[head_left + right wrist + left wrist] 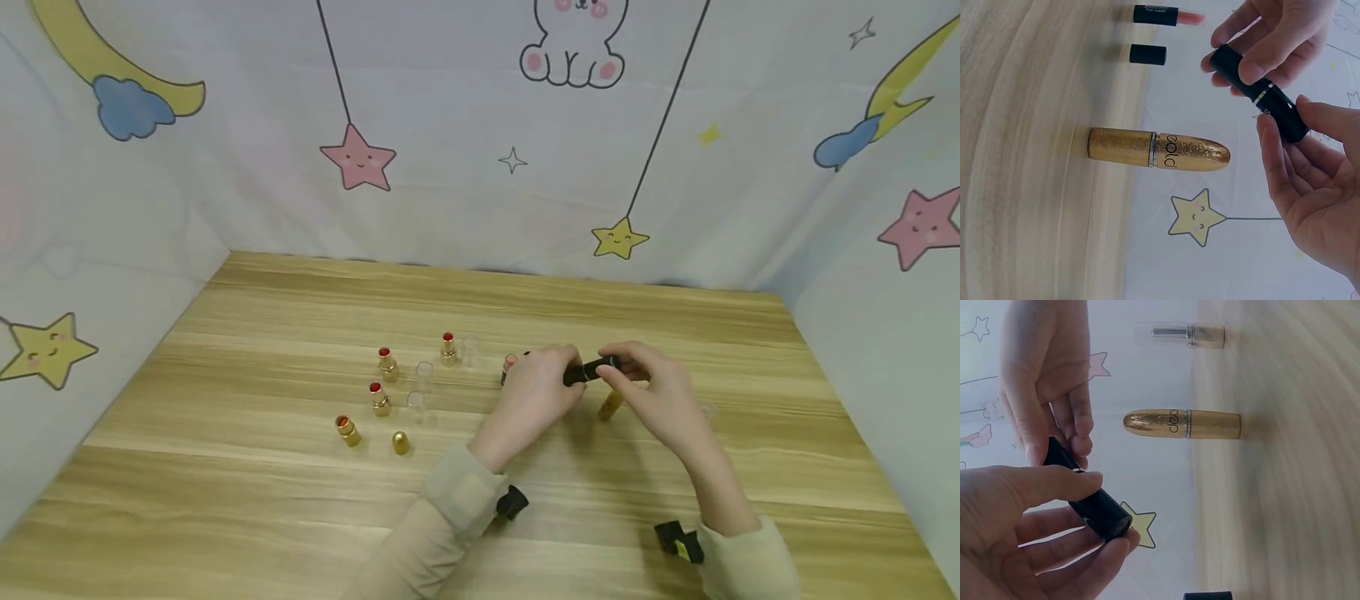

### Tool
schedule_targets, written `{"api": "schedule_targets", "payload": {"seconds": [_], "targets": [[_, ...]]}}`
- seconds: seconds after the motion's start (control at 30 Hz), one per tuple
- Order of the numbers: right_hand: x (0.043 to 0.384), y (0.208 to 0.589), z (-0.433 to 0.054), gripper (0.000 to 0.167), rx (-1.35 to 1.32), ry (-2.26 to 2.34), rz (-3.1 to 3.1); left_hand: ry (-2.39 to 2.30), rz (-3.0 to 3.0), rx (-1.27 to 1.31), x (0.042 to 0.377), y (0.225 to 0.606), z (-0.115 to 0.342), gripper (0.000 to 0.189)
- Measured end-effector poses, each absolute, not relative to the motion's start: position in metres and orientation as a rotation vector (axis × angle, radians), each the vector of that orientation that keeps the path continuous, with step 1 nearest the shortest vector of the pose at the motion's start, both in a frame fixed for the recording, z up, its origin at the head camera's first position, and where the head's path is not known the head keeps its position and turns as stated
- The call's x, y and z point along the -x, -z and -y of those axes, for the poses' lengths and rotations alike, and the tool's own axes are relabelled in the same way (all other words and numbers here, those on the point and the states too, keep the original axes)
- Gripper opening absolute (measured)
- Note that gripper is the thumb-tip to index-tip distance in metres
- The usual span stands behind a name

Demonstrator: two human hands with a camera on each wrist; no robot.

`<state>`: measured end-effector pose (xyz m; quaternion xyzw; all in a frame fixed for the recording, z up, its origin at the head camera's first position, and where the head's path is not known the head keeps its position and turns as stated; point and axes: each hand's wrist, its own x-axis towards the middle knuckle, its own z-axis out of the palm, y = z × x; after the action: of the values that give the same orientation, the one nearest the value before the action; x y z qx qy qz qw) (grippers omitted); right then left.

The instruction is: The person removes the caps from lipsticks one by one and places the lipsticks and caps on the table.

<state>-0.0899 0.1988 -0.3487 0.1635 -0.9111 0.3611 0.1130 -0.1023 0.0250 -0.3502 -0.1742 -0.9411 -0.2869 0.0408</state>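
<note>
Both hands hold a capped black lipstick above the table, a thin silver ring around its middle. My left hand pinches one end between thumb and fingers. At the other end, my right hand grips with its thumb and fingertips. Standing upright below the hands is a gold lipstick with a rounded cap. Beside the left hand, an uncapped black lipstick with a pink tip stands near its black cap in the right wrist view.
Several uncapped gold lipsticks with red tips stand left of the hands, among clear caps and a gold cap. A clear-capped lipstick stands past the gold one. Printed cloth walls the table.
</note>
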Motion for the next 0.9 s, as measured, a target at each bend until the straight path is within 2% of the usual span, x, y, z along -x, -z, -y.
{"api": "schedule_targets", "payload": {"seconds": [0.43, 0.9], "targets": [[0.0835, 0.3450, -0.2057, 0.026, -0.426, -1.287, 2.659, 0.980, 2.833, 0.657, 0.0990, 0.3456, -0.0185, 0.012], [0.0828, 0.3468, -0.2055, 0.025, -0.445, -1.305, 2.648, 0.953, 2.820, 0.677, 0.0989, 0.3475, -0.0148, 0.011]]}}
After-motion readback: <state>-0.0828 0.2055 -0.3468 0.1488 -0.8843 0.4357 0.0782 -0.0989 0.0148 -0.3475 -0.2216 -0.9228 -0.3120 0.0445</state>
